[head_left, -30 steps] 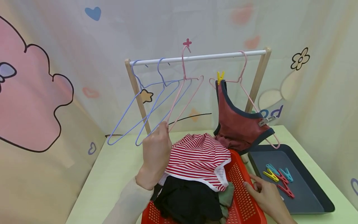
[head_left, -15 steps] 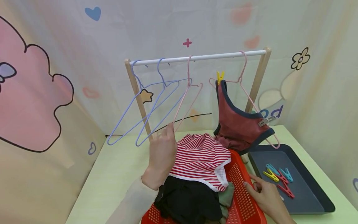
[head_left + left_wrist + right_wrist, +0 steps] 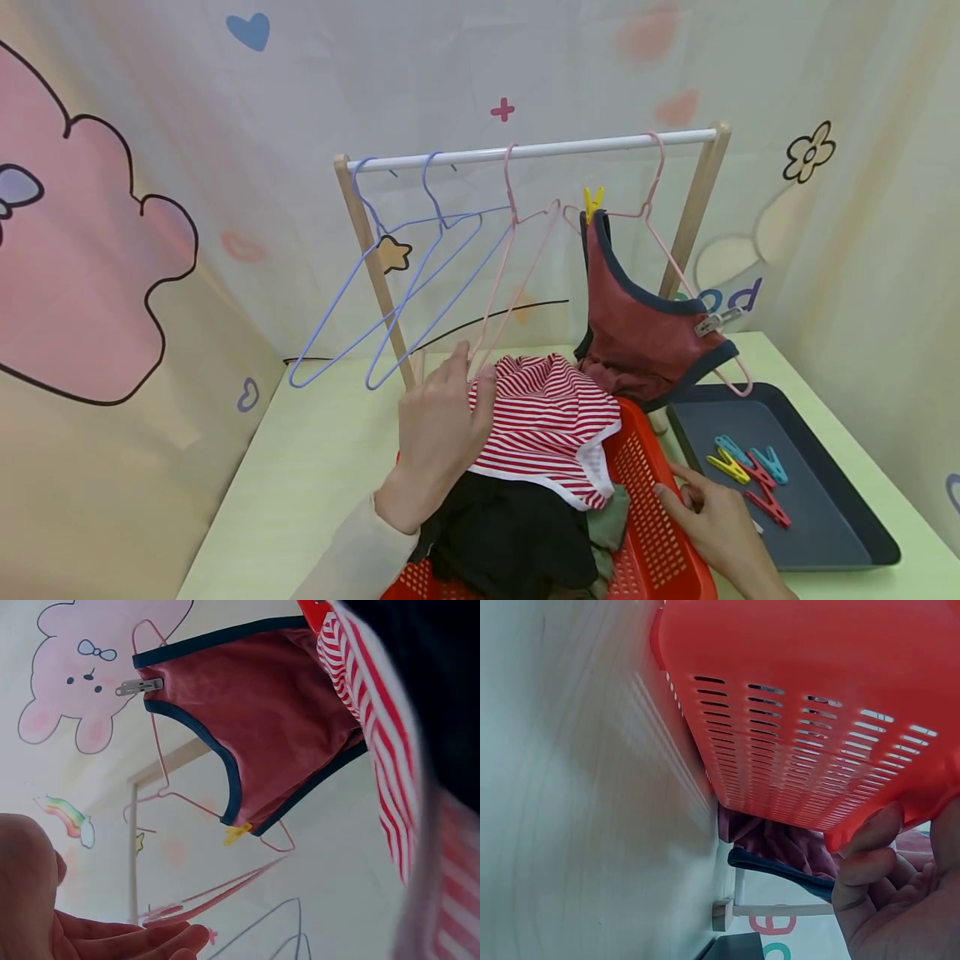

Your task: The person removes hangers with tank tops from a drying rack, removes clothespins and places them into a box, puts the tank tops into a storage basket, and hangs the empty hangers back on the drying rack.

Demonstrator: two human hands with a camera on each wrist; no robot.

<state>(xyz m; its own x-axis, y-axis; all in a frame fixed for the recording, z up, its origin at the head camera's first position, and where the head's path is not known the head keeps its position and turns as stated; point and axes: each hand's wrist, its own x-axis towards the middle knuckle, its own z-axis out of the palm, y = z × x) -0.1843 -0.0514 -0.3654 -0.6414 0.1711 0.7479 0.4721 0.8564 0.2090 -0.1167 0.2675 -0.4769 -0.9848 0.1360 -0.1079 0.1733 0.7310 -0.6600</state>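
My left hand (image 3: 438, 425) is raised over the basket's left side, its fingers extended beside the lower end of a bare pink hanger (image 3: 512, 192). That hanger hangs by its hook on the white rail (image 3: 547, 152). In the left wrist view the straight fingers (image 3: 142, 941) lie close to the hanger, holding nothing; contact is hard to tell. My right hand (image 3: 716, 525) grips the right rim of the red basket (image 3: 648, 500), fingers curled at its edge. Inside lie a red-and-white striped garment (image 3: 536, 425), a black cloth (image 3: 517, 533) and a green one (image 3: 609, 525).
Two blue hangers (image 3: 408, 292) hang at the rail's left. At its right, a dark red navy-trimmed garment (image 3: 637, 300) hangs on another pink hanger, held by a yellow peg (image 3: 592, 202) and a grey clip (image 3: 716, 322). A dark tray (image 3: 825, 508) holds several coloured pegs.
The pink hanger came down onto the rail, hooked over it, and tilted. My left hand then let go of it and straightened its fingers. The right hand stayed on the basket.
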